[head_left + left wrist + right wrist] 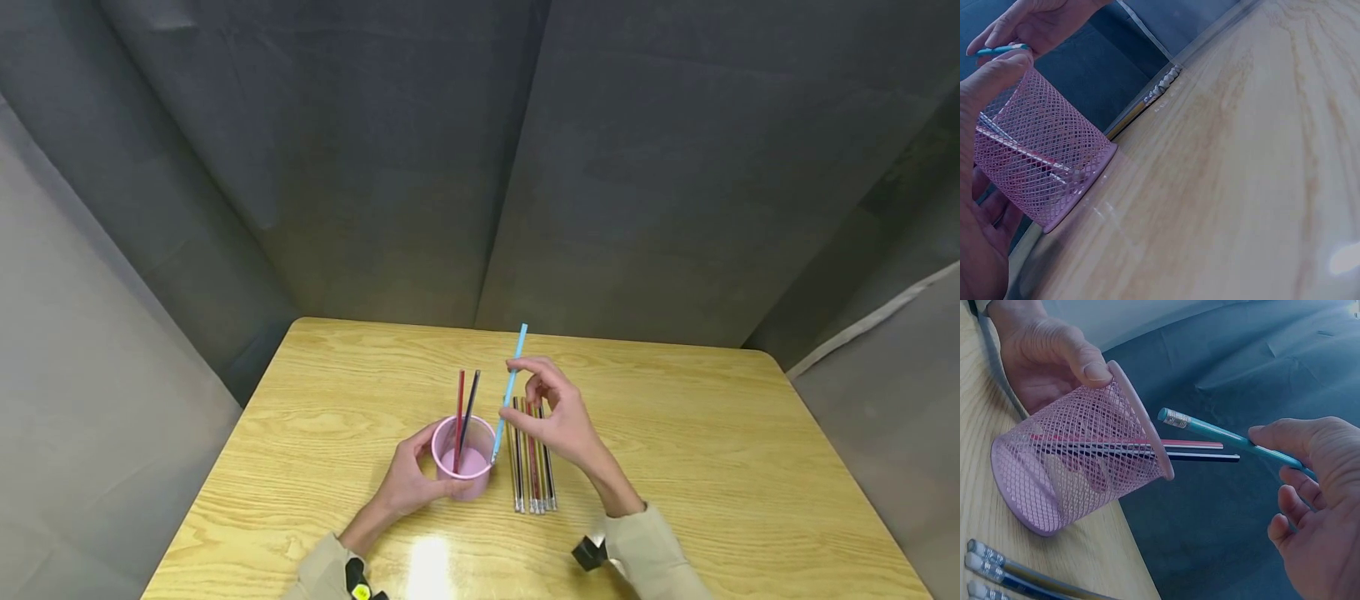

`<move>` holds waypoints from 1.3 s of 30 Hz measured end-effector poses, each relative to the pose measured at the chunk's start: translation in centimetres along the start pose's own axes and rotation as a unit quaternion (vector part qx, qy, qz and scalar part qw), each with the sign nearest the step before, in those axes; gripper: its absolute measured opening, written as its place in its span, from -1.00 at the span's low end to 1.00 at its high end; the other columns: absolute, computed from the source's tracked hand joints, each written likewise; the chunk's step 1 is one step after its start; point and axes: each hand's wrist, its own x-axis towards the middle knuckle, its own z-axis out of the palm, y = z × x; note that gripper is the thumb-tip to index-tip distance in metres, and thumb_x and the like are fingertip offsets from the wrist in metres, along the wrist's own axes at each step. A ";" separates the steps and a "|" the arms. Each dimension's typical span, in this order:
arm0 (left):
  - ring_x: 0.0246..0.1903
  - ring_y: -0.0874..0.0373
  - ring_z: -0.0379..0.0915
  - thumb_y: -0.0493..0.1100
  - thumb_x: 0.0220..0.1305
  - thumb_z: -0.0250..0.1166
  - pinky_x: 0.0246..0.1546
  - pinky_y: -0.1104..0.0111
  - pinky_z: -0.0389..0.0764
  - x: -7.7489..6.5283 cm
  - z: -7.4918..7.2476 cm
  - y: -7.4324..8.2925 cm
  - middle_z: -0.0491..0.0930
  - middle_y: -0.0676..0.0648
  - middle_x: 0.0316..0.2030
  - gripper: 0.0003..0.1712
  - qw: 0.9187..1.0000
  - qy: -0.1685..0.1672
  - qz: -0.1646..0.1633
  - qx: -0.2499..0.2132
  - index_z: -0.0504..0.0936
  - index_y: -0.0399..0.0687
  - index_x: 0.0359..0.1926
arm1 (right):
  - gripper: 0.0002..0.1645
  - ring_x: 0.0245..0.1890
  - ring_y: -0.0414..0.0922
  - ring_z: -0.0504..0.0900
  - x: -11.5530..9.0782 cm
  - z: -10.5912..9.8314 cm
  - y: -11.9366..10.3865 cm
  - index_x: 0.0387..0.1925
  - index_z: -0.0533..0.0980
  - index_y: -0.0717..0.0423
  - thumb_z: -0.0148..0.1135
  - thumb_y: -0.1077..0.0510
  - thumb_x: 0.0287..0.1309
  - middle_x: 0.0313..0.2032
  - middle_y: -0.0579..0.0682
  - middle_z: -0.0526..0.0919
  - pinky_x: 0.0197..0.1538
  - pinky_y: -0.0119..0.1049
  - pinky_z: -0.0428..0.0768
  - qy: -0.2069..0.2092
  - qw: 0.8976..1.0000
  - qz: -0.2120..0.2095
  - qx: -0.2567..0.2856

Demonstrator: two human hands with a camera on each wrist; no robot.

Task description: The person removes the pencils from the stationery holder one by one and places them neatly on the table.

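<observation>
A pink mesh pencil cup (467,487) stands on the table, with my left hand (408,479) gripping its side, thumb at the front near the rim. Inside it lean a red pencil (459,417) and a dark pencil (471,402). My right hand (555,412) pinches a light blue pencil (1216,432) between thumb and fingers. Its eraser end points down beside the cup's rim, outside or just over it. Under and beside the right hand, several pencils (536,483) lie side by side, eraser ends toward me.
The wooden table (712,467) extends on both sides of the cup and pencils. Grey cloth (375,167) hangs behind its far edge, and lighter cloth (90,375) hangs at the left. Black straps with devices (590,552) sit near both wrists.
</observation>
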 end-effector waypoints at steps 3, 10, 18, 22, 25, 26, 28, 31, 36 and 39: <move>0.18 -0.28 0.56 -0.27 -0.07 0.69 0.25 0.28 0.59 0.0 0.0 0.1 0.63 -0.22 0.23 -0.01 1.000 -0.001 0.003 -0.003 0.47 -0.15 0.43 | -0.17 -0.40 0.13 0.41 -0.2 -0.2 0.0 0.29 0.52 0.24 0.58 0.50 -0.08 0.07 -0.03 0.54 -0.33 -0.44 0.46 -0.006 1.000 0.002 -0.005; 0.18 -0.32 0.55 -0.28 -0.07 0.69 0.28 0.16 0.59 0.0 -0.1 -0.2 0.63 -0.28 0.22 -0.02 1.000 0.004 0.008 -0.003 0.48 -0.21 0.41 | -0.22 -0.41 -0.08 0.39 -0.3 -0.7 -2.2 0.23 0.49 0.43 0.54 0.56 -0.10 0.03 0.00 0.53 -0.34 -0.48 0.42 -0.017 1.000 0.003 -0.006; 0.17 -0.33 0.55 -0.28 -0.08 0.69 0.29 0.09 0.58 0.0 0.0 -0.2 0.64 -0.29 0.20 -0.03 1.000 0.008 0.013 0.000 0.49 -0.22 0.40 | -0.23 -0.40 0.25 0.34 -0.6 -1.4 -3.2 0.23 0.48 0.44 0.55 0.54 -0.08 -0.01 0.08 0.52 -0.33 -0.46 0.42 -0.037 0.999 0.018 -0.006; 0.18 -0.34 0.54 -0.28 -0.09 0.69 0.31 0.06 0.57 0.1 0.0 -0.2 0.64 -0.30 0.20 -0.03 1.000 0.009 0.008 0.000 0.50 -0.21 0.40 | -0.22 -0.39 0.26 0.36 -0.8 -1.8 -3.1 0.24 0.48 0.43 0.56 0.51 -0.07 -0.10 0.22 0.52 -0.31 -0.45 0.44 -0.045 0.998 0.030 -0.009; 0.20 -0.32 0.54 -0.28 -0.10 0.69 0.33 0.06 0.55 0.1 0.1 -0.3 0.64 -0.27 0.21 -0.02 1.000 0.009 0.010 0.000 0.50 -0.21 0.40 | -0.22 -0.38 0.27 0.37 -1.0 -2.0 -3.1 0.24 0.48 0.42 0.56 0.50 -0.07 -0.11 0.32 0.51 -0.29 -0.43 0.45 -0.052 0.998 0.038 -0.013; 0.20 -0.32 0.54 -0.28 -0.10 0.70 0.33 0.07 0.55 0.1 0.1 -0.3 0.64 -0.27 0.21 -0.03 1.000 0.010 0.012 0.001 0.50 -0.21 0.40 | -0.22 -0.38 0.27 0.36 -1.1 -2.1 -3.0 0.24 0.48 0.43 0.56 0.51 -0.07 -0.11 0.34 0.51 -0.29 -0.43 0.44 -0.054 0.998 0.041 -0.015; 0.20 -0.32 0.54 -0.29 -0.10 0.70 0.34 0.07 0.54 0.1 0.1 -0.3 0.64 -0.27 0.21 -0.02 1.000 0.010 0.013 0.000 0.50 -0.21 0.40 | -0.22 -0.38 0.26 0.37 -1.3 -2.1 -2.2 0.24 0.48 0.42 0.57 0.51 -0.08 -0.07 0.28 0.53 -0.30 -0.43 0.45 -0.055 0.997 0.041 -0.024; 0.20 -0.34 0.53 -0.29 -0.10 0.69 0.34 0.08 0.54 0.1 0.1 -0.3 0.63 -0.30 0.22 -0.02 1.000 0.010 0.011 -0.001 0.49 -0.21 0.40 | -0.20 -0.39 0.22 0.38 -1.8 -2.3 -0.3 0.25 0.49 0.37 0.59 0.49 -0.10 -0.04 0.14 0.55 -0.30 -0.41 0.46 -0.054 0.997 0.041 -0.034; 0.19 -0.36 0.53 -0.29 -0.09 0.69 0.32 0.07 0.55 0.1 0.1 -0.2 0.62 -0.34 0.21 -0.03 1.000 0.011 0.011 -0.002 0.49 -0.23 0.40 | -0.15 -0.38 0.14 0.39 -2.6 -2.7 2.0 0.31 0.50 0.18 0.63 0.39 -0.06 0.00 0.07 0.53 -0.32 -0.34 0.46 -0.057 0.997 0.048 -0.034; 0.18 -0.35 0.54 -0.30 -0.09 0.69 0.31 0.07 0.56 0.1 0.1 -0.2 0.63 -0.31 0.21 -0.03 1.000 0.012 0.008 -0.001 0.50 -0.22 0.40 | -0.17 -0.38 0.12 0.38 -2.9 -3.1 2.4 0.31 0.51 0.11 0.63 0.36 -0.03 0.00 0.12 0.53 -0.34 -0.22 0.46 -0.061 0.996 0.059 -0.029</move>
